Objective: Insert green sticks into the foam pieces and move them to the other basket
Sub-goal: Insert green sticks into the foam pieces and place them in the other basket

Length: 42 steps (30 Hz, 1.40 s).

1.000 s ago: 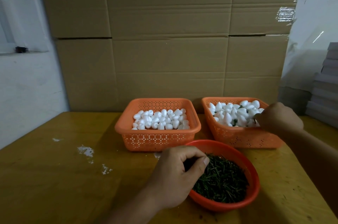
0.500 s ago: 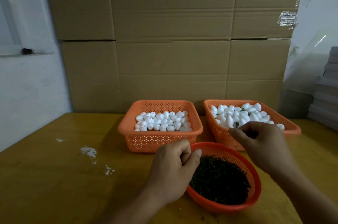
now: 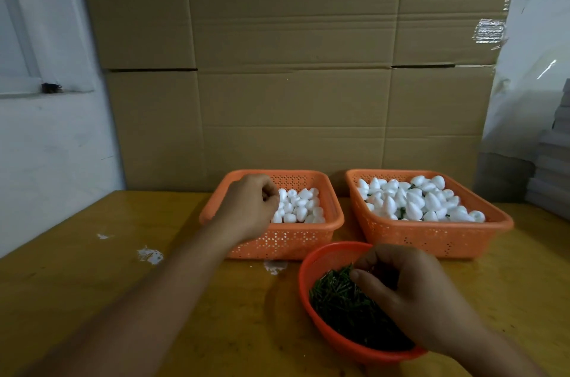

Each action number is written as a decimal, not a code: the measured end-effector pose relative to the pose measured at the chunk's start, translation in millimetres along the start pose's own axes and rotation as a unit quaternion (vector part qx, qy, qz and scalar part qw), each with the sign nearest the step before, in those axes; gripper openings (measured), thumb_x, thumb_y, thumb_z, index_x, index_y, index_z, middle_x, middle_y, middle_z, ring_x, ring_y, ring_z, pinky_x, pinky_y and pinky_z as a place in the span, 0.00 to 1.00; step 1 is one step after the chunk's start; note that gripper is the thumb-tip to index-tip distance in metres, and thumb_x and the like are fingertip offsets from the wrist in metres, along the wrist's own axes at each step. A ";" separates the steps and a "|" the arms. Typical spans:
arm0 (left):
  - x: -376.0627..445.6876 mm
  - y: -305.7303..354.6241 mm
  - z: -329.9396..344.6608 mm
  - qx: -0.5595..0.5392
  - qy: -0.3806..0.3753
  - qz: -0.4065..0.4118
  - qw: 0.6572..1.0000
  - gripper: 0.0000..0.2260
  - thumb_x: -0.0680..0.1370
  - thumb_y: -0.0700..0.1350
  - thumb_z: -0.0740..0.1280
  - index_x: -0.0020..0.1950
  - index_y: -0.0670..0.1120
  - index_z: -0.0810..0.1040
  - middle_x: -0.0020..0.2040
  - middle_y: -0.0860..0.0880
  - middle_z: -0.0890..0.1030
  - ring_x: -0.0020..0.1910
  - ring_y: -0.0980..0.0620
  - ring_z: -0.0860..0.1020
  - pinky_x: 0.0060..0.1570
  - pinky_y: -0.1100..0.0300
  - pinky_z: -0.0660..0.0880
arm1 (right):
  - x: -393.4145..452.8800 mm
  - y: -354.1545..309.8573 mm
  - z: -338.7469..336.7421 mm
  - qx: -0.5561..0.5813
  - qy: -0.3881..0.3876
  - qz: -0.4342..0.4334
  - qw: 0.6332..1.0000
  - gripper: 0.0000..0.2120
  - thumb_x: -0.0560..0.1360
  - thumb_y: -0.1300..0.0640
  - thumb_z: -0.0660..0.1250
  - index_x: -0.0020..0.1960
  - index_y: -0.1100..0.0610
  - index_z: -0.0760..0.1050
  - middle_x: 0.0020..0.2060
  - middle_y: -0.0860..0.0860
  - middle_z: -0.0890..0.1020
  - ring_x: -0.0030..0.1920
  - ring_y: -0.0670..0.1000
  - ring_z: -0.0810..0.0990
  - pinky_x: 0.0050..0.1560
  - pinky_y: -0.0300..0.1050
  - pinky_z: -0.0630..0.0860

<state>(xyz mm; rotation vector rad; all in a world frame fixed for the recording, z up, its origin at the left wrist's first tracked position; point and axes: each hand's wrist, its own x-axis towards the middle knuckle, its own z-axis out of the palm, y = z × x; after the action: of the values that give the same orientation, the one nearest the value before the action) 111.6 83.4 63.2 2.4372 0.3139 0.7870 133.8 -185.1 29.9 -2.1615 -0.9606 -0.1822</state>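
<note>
My left hand reaches into the left orange basket, its fingers curled down and pinching a white foam piece in the pile of foam pieces. In the red bowl at the front, my right hand lies on the heap of green sticks, with thumb and fingertips pinched on a stick. The right orange basket holds larger foam pieces, and bits of green stick show between them.
Everything stands on a yellow wooden table with white paint marks left of the baskets. Tall cardboard boxes close off the back. Stacked grey sheets stand at the far right.
My left hand left the red bowl and moved up into the left basket. Pulling back from the right basket, my right hand came down into the bowl of sticks.
</note>
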 end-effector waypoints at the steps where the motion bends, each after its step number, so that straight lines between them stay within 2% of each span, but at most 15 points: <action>1: 12.5 -4.9 -0.1 0.026 -0.016 -0.015 0.999 0.10 0.76 0.40 0.67 0.37 0.53 0.77 0.38 0.56 0.81 0.39 0.56 0.78 0.34 0.66 0.68 | -0.6 0.0 0.3 -0.001 -0.003 -0.002 1.000 0.06 0.74 0.51 0.74 0.39 0.48 0.80 0.32 0.44 0.83 0.31 0.44 0.80 0.31 0.37 0.73; 4: 40.7 -16.7 2.4 0.104 -0.062 -0.061 0.991 0.09 0.75 0.40 0.66 0.41 0.53 0.80 0.46 0.53 0.84 0.41 0.55 0.78 0.35 0.64 0.69 | -1.2 0.7 2.0 -0.016 -0.007 -0.002 1.000 0.04 0.73 0.50 0.74 0.40 0.46 0.81 0.33 0.41 0.83 0.34 0.42 0.81 0.34 0.39 0.76; 6: 51.8 -19.5 6.2 0.129 -0.110 -0.093 0.981 0.08 0.75 0.39 0.67 0.48 0.51 0.82 0.51 0.50 0.83 0.42 0.53 0.79 0.37 0.62 0.75 | -1.6 1.2 3.4 -0.029 -0.005 0.002 1.000 0.03 0.73 0.48 0.74 0.41 0.45 0.81 0.35 0.39 0.83 0.36 0.41 0.81 0.38 0.44 0.78; 8: 59.3 -19.1 11.5 0.149 -0.179 -0.127 0.964 0.09 0.77 0.39 0.68 0.55 0.45 0.82 0.51 0.45 0.84 0.45 0.47 0.83 0.45 0.55 0.82 | -2.4 0.8 4.4 -0.035 -0.010 0.003 0.999 0.03 0.73 0.47 0.73 0.42 0.44 0.81 0.34 0.40 0.83 0.36 0.41 0.81 0.39 0.47 0.79; 11: 67.3 -19.7 21.6 0.156 -0.233 -0.159 0.947 0.08 0.78 0.39 0.67 0.55 0.39 0.82 0.49 0.39 0.85 0.44 0.44 0.84 0.49 0.50 0.81 | -3.6 -0.3 5.5 -0.053 -0.012 0.001 0.999 0.02 0.73 0.45 0.71 0.43 0.42 0.80 0.34 0.40 0.83 0.34 0.43 0.81 0.38 0.49 0.79; 17: 77.6 -24.8 44.7 0.205 -0.238 -0.161 0.936 0.08 0.73 0.43 0.74 0.51 0.43 0.82 0.49 0.44 0.84 0.50 0.46 0.83 0.52 0.54 0.81 | -3.6 -3.8 4.1 -0.077 -0.019 0.012 0.997 0.04 0.71 0.43 0.71 0.45 0.38 0.79 0.35 0.36 0.82 0.36 0.41 0.81 0.38 0.46 0.79; 20: 78.8 -22.9 52.6 0.245 -0.249 -0.156 0.924 0.07 0.71 0.44 0.75 0.42 0.50 0.77 0.49 0.48 0.82 0.54 0.46 0.81 0.58 0.46 0.79 | -3.7 -5.4 3.3 -0.079 -0.024 0.021 0.996 0.04 0.71 0.42 0.72 0.45 0.39 0.79 0.35 0.37 0.82 0.37 0.41 0.81 0.40 0.47 0.79; 23: 79.0 -18.6 55.8 0.301 -0.261 -0.127 0.908 0.13 0.71 0.47 0.74 0.37 0.53 0.70 0.43 0.51 0.78 0.53 0.47 0.78 0.60 0.43 0.76 | -3.9 -5.9 1.5 -0.078 -0.021 0.031 0.996 0.04 0.71 0.43 0.72 0.46 0.38 0.80 0.35 0.37 0.83 0.38 0.41 0.81 0.42 0.47 0.80; 27: 81.2 -15.0 56.6 0.315 -0.284 -0.133 0.896 0.15 0.73 0.48 0.74 0.38 0.52 0.67 0.40 0.52 0.74 0.57 0.46 0.78 0.62 0.43 0.74 | -4.3 -6.9 1.1 -0.078 -0.021 0.040 0.996 0.06 0.70 0.44 0.73 0.46 0.37 0.79 0.35 0.39 0.83 0.37 0.43 0.82 0.42 0.49 0.80; 31: 83.4 -16.2 58.2 0.318 -0.294 -0.131 0.892 0.15 0.75 0.48 0.73 0.38 0.52 0.66 0.49 0.49 0.78 0.57 0.46 0.78 0.63 0.45 0.74 | -2.7 -7.4 1.8 -0.079 -0.025 0.039 0.996 0.06 0.70 0.43 0.72 0.46 0.37 0.79 0.34 0.39 0.83 0.37 0.43 0.82 0.42 0.49 0.80; 33: 84.2 -17.1 59.5 0.330 -0.292 -0.122 0.889 0.14 0.76 0.49 0.72 0.39 0.51 0.67 0.48 0.50 0.77 0.58 0.46 0.78 0.63 0.45 0.73 | -2.6 -6.7 1.9 -0.081 -0.025 0.041 0.996 0.06 0.70 0.42 0.72 0.46 0.37 0.79 0.34 0.39 0.83 0.37 0.43 0.81 0.42 0.49 0.80; 35: 84.6 -17.8 60.2 0.332 -0.299 -0.114 0.887 0.10 0.77 0.49 0.70 0.44 0.51 0.69 0.47 0.52 0.77 0.58 0.47 0.78 0.64 0.46 0.73 | -2.9 -6.6 2.1 -0.081 -0.027 0.041 0.995 0.05 0.70 0.42 0.71 0.46 0.37 0.79 0.35 0.39 0.83 0.37 0.43 0.81 0.42 0.49 0.80; 37: 84.2 -17.1 59.9 0.324 -0.305 -0.114 0.888 0.09 0.76 0.47 0.71 0.49 0.51 0.70 0.50 0.51 0.79 0.58 0.47 0.78 0.63 0.46 0.74 | -3.0 -6.4 2.0 -0.083 -0.026 0.040 0.995 0.05 0.70 0.42 0.71 0.46 0.37 0.79 0.34 0.39 0.83 0.36 0.42 0.81 0.41 0.49 0.79; 39: 84.1 -17.0 58.8 0.308 -0.292 -0.115 0.898 0.08 0.74 0.43 0.71 0.49 0.48 0.73 0.50 0.49 0.80 0.55 0.47 0.80 0.61 0.45 0.75 | -3.1 -6.7 1.1 -0.085 -0.021 0.036 0.995 0.05 0.70 0.42 0.72 0.46 0.36 0.78 0.33 0.38 0.83 0.35 0.42 0.81 0.40 0.48 0.79; 42: 85.2 -17.6 55.6 0.239 -0.246 -0.132 0.930 0.02 0.74 0.43 0.68 0.43 0.45 0.76 0.38 0.48 0.82 0.38 0.49 0.80 0.53 0.48 0.79 | -3.4 -7.2 0.0 -0.086 -0.020 0.034 0.995 0.06 0.70 0.43 0.72 0.46 0.35 0.78 0.33 0.38 0.82 0.35 0.42 0.81 0.39 0.47 0.79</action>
<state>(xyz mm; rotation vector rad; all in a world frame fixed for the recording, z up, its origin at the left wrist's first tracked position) 212.2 105.6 55.4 2.8449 0.6780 -0.0434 126.4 -184.0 32.7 -2.3605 -0.9211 -0.1947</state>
